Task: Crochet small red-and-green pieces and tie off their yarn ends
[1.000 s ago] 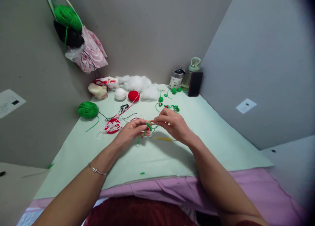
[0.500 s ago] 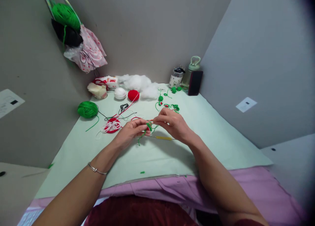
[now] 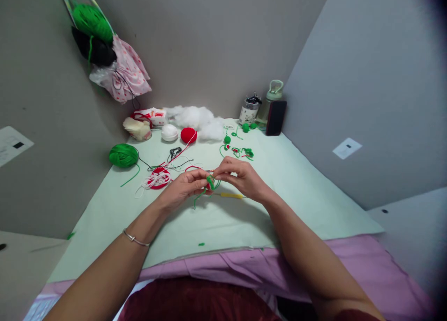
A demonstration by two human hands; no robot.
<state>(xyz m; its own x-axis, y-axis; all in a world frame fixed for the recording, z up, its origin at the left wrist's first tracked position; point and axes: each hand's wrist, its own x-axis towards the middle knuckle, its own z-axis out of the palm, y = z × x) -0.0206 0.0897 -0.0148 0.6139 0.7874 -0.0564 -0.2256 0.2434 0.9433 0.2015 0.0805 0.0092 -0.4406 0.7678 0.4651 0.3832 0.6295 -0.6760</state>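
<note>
Over the middle of the table, my left hand (image 3: 188,185) is closed on a small green and red crochet piece (image 3: 210,182), pinched between thumb and fingers. A green yarn tail hangs below it. My right hand (image 3: 242,176) has its thumb and forefinger pressed together at the piece's right edge. Whatever those fingertips grip is too small to make out. A short orange-brown bit (image 3: 209,171) shows just behind the fingertips. On the cloth beneath my hands lies a yellow-handled crochet hook (image 3: 231,195).
Left of my hands are a green yarn ball (image 3: 123,155) and a red-and-white yarn bundle (image 3: 159,178). Behind sit a white ball (image 3: 169,133), a red ball (image 3: 188,135) and white stuffing (image 3: 199,118). A phone (image 3: 276,118) leans against a bottle (image 3: 274,92). Small green crochet pieces (image 3: 247,152) lie nearby.
My right hand has shifted slightly left and down, so its fingertips now meet the crochet piece. The piece has turned a little in my left hand.
</note>
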